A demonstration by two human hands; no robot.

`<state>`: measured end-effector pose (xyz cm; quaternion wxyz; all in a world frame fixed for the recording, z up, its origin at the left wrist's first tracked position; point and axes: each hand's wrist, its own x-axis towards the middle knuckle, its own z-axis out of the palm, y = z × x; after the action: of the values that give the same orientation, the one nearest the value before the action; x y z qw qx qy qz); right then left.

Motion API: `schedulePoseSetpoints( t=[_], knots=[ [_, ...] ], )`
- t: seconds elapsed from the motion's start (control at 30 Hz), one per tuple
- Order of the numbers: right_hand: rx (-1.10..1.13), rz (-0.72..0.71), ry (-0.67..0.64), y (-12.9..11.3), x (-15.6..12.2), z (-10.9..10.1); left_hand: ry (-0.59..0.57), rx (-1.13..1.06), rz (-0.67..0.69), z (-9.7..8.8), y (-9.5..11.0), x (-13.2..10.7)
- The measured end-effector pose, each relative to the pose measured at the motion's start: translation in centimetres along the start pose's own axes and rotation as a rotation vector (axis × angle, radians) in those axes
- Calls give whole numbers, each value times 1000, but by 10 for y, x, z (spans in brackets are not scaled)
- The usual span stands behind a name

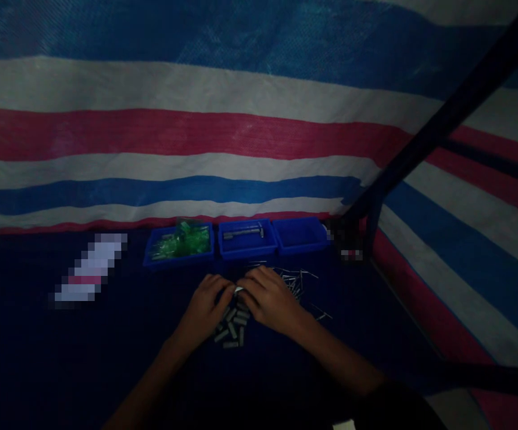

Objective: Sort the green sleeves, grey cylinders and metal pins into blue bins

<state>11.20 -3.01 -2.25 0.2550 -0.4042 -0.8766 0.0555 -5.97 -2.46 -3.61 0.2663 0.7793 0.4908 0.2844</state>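
My left hand and my right hand meet over the dark blue table, with thumbs and fingers pinched together. Between their fingertips a small, bright metal-looking piece shows; most of it is covered by the fingers, so its kind is unclear. Just below the hands lies a loose pile of short grey metal blocks. Beside and beyond my right hand are scattered thin metal pins or rods, some with a crosspiece at one end.
Three blue trays line the back: the left tray holds green plastic wrapping, the middle tray a metal T-shaped tool. The right tray stands beside it. A dark frame post slants up at right before the striped sheeting.
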Motion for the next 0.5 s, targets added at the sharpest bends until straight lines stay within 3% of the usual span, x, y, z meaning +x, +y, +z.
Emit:
schedulePoseSetpoints(
  t=[0.13,0.3,0.37,0.5],
  knots=[
    [-33,-48,-36,9,8,-6,-21,18,-13,0,0,-1],
    [-130,163,85,37,44,-24,-31,244,-40,5,-1,0],
    [-218,242,-9,50,66,-28,-44,325,-46,8,2,3],
    [-327,283,-349,67,105,-23,-87,407,-19,12,6,9]
  ],
)
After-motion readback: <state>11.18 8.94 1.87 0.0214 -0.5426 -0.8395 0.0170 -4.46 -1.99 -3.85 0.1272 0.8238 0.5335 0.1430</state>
